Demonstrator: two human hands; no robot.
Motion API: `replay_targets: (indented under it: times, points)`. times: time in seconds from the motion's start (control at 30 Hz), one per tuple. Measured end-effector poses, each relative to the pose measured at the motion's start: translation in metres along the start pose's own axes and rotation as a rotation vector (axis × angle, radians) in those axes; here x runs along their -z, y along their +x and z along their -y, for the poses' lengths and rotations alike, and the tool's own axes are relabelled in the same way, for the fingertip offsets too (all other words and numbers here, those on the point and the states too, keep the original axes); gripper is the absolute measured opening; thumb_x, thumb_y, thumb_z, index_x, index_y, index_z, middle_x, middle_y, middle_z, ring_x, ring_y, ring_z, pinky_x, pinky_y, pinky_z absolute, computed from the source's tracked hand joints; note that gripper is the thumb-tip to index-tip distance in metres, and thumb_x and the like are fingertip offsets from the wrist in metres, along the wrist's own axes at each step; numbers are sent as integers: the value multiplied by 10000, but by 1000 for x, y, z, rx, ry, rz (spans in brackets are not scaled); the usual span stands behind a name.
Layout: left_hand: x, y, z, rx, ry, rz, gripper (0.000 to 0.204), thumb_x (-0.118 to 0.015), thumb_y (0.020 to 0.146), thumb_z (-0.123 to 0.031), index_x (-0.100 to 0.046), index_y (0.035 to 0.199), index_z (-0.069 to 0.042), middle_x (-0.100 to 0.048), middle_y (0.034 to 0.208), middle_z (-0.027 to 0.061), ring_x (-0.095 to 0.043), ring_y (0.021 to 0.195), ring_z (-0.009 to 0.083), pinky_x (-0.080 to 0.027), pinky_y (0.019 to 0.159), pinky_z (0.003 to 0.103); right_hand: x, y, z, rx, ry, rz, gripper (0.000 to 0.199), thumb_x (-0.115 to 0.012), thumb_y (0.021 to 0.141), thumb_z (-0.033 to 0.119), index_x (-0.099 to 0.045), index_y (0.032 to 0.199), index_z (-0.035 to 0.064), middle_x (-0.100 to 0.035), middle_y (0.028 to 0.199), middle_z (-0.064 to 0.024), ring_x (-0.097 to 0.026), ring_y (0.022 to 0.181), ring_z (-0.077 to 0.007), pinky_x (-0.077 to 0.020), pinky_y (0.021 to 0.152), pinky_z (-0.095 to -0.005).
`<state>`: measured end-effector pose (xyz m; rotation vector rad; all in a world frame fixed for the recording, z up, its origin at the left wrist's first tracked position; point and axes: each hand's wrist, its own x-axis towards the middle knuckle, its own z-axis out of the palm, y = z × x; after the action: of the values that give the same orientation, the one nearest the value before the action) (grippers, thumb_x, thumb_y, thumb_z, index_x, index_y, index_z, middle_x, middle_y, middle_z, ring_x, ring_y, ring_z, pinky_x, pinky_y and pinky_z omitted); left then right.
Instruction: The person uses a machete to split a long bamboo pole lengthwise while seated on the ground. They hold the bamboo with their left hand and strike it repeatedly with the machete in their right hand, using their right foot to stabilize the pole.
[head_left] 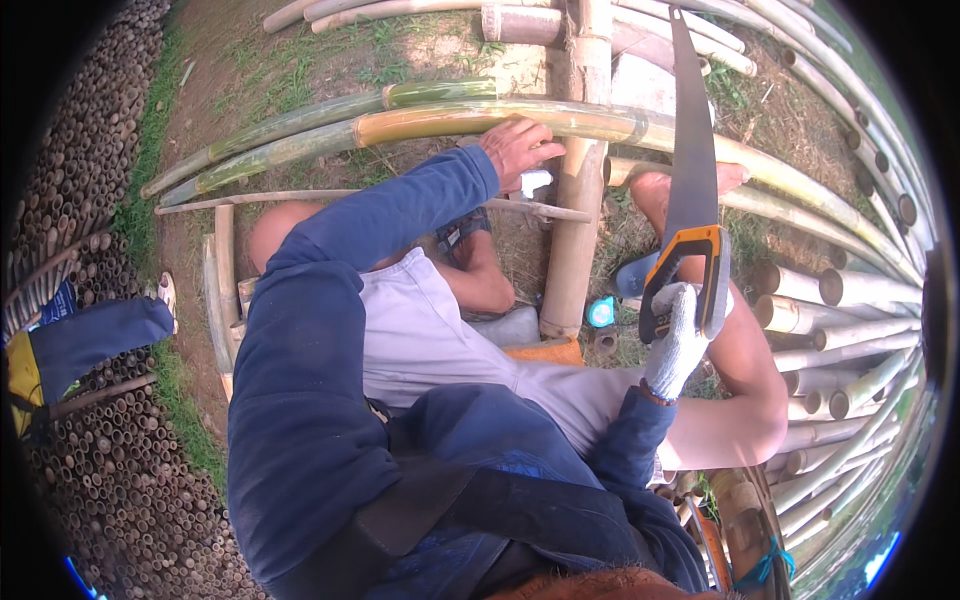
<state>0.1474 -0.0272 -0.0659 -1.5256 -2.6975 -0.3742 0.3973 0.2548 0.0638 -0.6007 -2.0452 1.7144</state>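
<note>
"Saw [694, 150]: where is it sitting?"

"The gloved right grip [678, 325] is holding it by the handle [690, 240], and the blade [692, 180] is pointing forward."

"And the left grip [515, 148]?"

"Bare, it's resting against the yellow-green pole [425, 122], which is lying across the post [573, 250]. The underside is hiding from view, so I can't quite tell whether it's clasping or only leaning."

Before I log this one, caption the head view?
Gloved right hand grips a handsaw; bare left hand is at a yellow-green bamboo pole.
</note>
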Motion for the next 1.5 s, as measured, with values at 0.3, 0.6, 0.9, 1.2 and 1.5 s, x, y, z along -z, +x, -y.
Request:
replay_targets:
  times: [0.3,0.6,0.9,1.2,1.5]
  points:
    - [33,76,40,537,-229,386,789,-788,779,-135,-532,1521,-223,-695,1349,147,-653,1298,405,-500,1093,566,-11,-17,19,27,-8,77,109,-581,1091,155,-520,1074,66,-580,767,-7,-539,691,-91,-451,645,-254]
    - [68,54,38,393,-57,304,761,-785,752,-190,-562,1479,-158,-749,1184,207,-717,1155,408,-541,1025,523,-11,-33,27,53,-19,119,98,-602,1085,104,-525,1034,71,-567,800,-12,-531,716,-102,-441,629,-253]
    - [103,-22,147,618,225,426,951,-898,767,-246,-461,1612,-256,-788,1119,188,-763,1086,379,-593,1018,520,-36,-31,39,85,-35,147,260,-672,1001,58,-529,1216,29,-602,860,-25,-599,765,-128,-508,710,-293]
    - [123,-19,147,694,71,502,895,-860,745,-192,-507,1567,-202,-756,1264,191,-704,1230,392,-540,1098,502,-93,-32,19,221,-220,141,550,-767,940,69,-555,1444,9,-588,1295,-135,-590,1203,-259,-481,1055,-407]
    - [126,-5,158,630,124,440,900,-924,748,-288,-548,1558,-172,-740,1290,227,-694,1246,404,-551,1074,490,-105,-36,11,282,-251,211,521,-689,954,-8,-544,1455,-14,-581,856,-18,-595,704,-71,-527,676,-277]
